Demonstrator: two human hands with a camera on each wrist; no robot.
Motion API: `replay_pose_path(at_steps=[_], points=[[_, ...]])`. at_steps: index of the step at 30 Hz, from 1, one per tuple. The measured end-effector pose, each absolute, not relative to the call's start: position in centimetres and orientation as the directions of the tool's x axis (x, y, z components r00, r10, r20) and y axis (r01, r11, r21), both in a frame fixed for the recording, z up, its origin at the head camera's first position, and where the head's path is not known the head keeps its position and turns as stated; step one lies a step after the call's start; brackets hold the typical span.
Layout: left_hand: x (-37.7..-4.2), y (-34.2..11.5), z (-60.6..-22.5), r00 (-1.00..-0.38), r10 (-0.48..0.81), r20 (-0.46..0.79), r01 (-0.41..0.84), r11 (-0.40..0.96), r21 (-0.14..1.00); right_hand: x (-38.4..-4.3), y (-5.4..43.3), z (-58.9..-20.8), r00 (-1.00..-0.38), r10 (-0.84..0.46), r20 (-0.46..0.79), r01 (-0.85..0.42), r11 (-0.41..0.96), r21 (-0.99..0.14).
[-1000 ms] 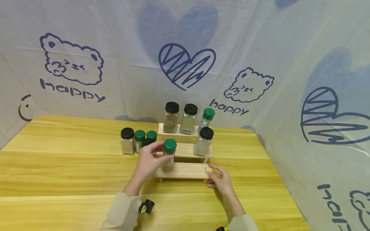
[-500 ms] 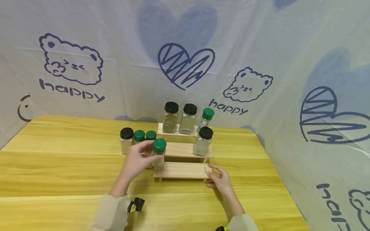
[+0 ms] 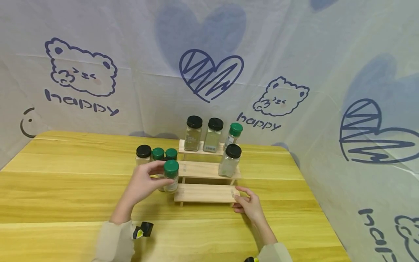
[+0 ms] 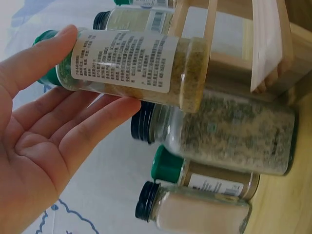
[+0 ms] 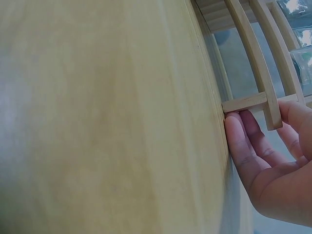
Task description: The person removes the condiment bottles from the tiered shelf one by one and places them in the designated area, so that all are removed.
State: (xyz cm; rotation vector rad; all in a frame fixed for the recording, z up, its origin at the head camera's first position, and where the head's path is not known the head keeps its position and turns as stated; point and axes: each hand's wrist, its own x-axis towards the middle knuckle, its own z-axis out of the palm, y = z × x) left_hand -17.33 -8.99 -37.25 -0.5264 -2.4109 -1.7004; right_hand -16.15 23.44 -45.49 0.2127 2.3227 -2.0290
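Note:
My left hand (image 3: pixel 142 182) pinches a green-capped spice jar (image 3: pixel 171 170) between thumb and fingers, just off the left end of the lowest shelf. In the left wrist view this jar (image 4: pixel 129 63) shows a white printed label and yellowish-brown contents. Right behind it stands a larger black-lidded jar (image 4: pixel 234 131) with coarse, speckled contents, mostly hidden in the head view. My right hand (image 3: pixel 250 205) grips the right end of the bottom tier of a three-tier wooden spice rack (image 3: pixel 206 193); the right wrist view shows fingertips at the rack's leg (image 5: pixel 246 102).
On the top tier stand two black-lidded jars (image 3: pixel 193 133) and a green-capped one (image 3: pixel 235 130). Another black-lidded jar (image 3: pixel 230 160) occupies the middle tier's right end. Left of the rack, two green-capped jars (image 3: pixel 158 153) and a black-lidded jar (image 3: pixel 143 151) stand on the table (image 3: pixel 82 182).
My left hand has carried the green-capped jar leftward from over the lowest shelf to just past its left end. My right hand has stayed at the rack's right end.

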Motion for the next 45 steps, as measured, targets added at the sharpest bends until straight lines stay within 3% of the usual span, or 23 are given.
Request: replay_pose_path(at_steps=[16,45], points=[[-17.2,-11.7,-37.6,-0.955,0.16,0.249,0.291,0.359,0.887,-16.3,23.5,-45.7,-0.988,0.068,-0.139,0.146,0.125,-0.981],[-19.5,-14.0,-41.2,-0.99,0.077,0.119,0.138,0.312,0.94,-16.2,23.5,-45.6,-0.989,0.067,-0.13,0.137,0.12,-0.983]])
